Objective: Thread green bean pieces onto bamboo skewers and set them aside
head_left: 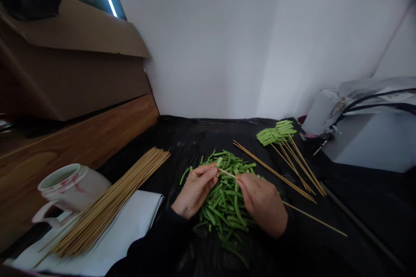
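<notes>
My left hand (200, 186) is pinched around a short piece of green bean (219, 162) above the bean pile. In my right hand (261, 201) is a thin wooden skewer (315, 215); its tip meets the bean piece and its long end sticks out to the right. Whether the tip has gone into the bean I cannot tell. Below both hands lies a heap of cut green beans (224, 207) on black plastic sheeting. Farther right, several skewers threaded with rows of bean pieces (276, 132) lie side by side, near some bare skewers (276, 172).
A thick bundle of skewers (112, 203) leans on a mug (74, 186) lying over a folded white cloth or paper (143, 207) at left. A cardboard box (97, 69) stands behind on a wooden ledge. Grey box-like equipment with black cables (373, 130) is at right.
</notes>
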A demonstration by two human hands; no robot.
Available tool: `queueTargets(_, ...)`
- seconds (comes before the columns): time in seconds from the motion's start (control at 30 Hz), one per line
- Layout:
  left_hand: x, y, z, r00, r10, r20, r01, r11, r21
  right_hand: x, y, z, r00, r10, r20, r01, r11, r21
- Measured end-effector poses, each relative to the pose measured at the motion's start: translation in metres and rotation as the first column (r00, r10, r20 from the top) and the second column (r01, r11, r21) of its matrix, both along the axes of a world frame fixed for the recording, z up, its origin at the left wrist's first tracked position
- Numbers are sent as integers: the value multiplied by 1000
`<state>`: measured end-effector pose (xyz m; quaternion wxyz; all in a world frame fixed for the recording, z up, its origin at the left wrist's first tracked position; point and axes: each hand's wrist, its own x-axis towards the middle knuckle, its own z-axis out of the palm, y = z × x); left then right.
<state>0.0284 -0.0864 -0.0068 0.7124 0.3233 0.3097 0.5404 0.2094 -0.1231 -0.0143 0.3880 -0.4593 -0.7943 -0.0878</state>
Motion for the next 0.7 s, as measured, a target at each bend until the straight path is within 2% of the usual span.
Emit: queueTargets(0.7,3,-5,7,998,-6,-55,9,999,43,-2,-2,2,1000,-1,-7,2,1000,20)
